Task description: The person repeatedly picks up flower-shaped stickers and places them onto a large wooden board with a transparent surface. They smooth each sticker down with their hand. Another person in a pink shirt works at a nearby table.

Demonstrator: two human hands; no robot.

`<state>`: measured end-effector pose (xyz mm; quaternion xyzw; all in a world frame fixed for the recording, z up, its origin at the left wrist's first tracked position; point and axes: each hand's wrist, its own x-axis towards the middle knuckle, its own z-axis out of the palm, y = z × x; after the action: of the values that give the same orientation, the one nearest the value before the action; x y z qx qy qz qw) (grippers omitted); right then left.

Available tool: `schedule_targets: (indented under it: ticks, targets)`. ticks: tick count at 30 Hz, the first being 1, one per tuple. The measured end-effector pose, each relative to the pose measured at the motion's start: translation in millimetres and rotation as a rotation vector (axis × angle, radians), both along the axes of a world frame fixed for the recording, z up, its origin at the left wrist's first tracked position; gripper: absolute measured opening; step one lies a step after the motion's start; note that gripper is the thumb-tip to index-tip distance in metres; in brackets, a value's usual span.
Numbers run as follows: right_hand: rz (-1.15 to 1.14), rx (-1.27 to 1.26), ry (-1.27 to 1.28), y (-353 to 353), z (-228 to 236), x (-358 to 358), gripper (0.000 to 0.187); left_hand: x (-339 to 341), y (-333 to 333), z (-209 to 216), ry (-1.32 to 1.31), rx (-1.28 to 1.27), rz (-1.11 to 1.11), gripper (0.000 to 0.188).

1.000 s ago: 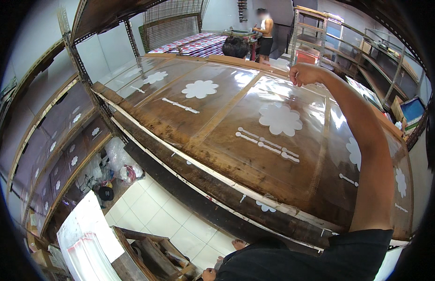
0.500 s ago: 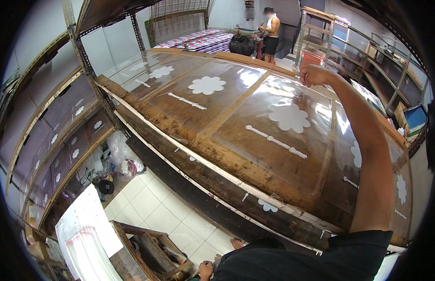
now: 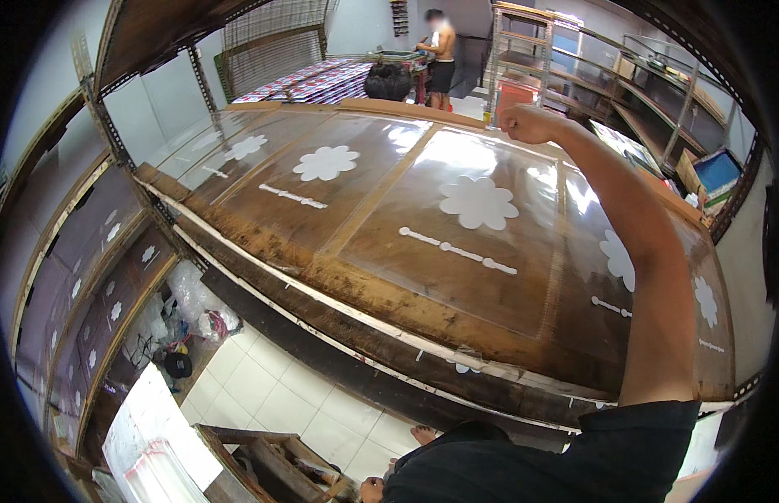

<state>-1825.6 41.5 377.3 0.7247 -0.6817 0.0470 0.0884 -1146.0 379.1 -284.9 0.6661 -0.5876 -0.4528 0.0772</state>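
My right hand [image 3: 528, 126] reaches across to the far edge of a wide brown board [image 3: 356, 272], its fingers curled closed. Whatever they pinch, if anything, is too small to make out. Under my outstretched arm lies a glossy clear plastic sheet [image 3: 406, 277] with a white flower-shaped print [image 3: 479, 203] and a white bar of linked dots [image 3: 457, 250]. Similar sheets with a white flower print [image 3: 326, 163] lie to the left, and more are to the right, partly behind my arm. Low by my body, my left hand [image 3: 371, 489] looks curled and is mostly cut off by the lower edge.
Metal racks [image 3: 113, 159] with printed sheets stand on the left. Plastic bags [image 3: 192, 293] lie on the floor beside a wooden box frame [image 3: 272, 461] and a white panel [image 3: 150, 427]. Another person [image 3: 440, 59] stands at the back, near an open shelf unit [image 3: 524, 50].
The whole view has shifted, so the board and racks sit further left and slightly higher. My right hand stays near the board's far edge, still closed. My left hand shows less.
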Motion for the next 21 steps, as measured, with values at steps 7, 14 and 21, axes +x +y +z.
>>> schedule_targets:
  ticks: [7,14,21]
  targets:
    - [-0.143,0.18,-0.114,120.1,15.8,49.7,0.032,8.9,-16.6,-10.2,-0.008,0.038,-0.118,0.038]
    - [-0.615,0.205,-0.234,267.6,-11.5,96.5,0.085,18.2,-46.9,-27.3,-0.009,0.016,-0.217,0.039]
    - [-0.636,0.187,-0.198,293.4,-57.2,96.6,0.096,28.6,-76.1,-25.9,-0.052,-0.187,-0.141,0.028]
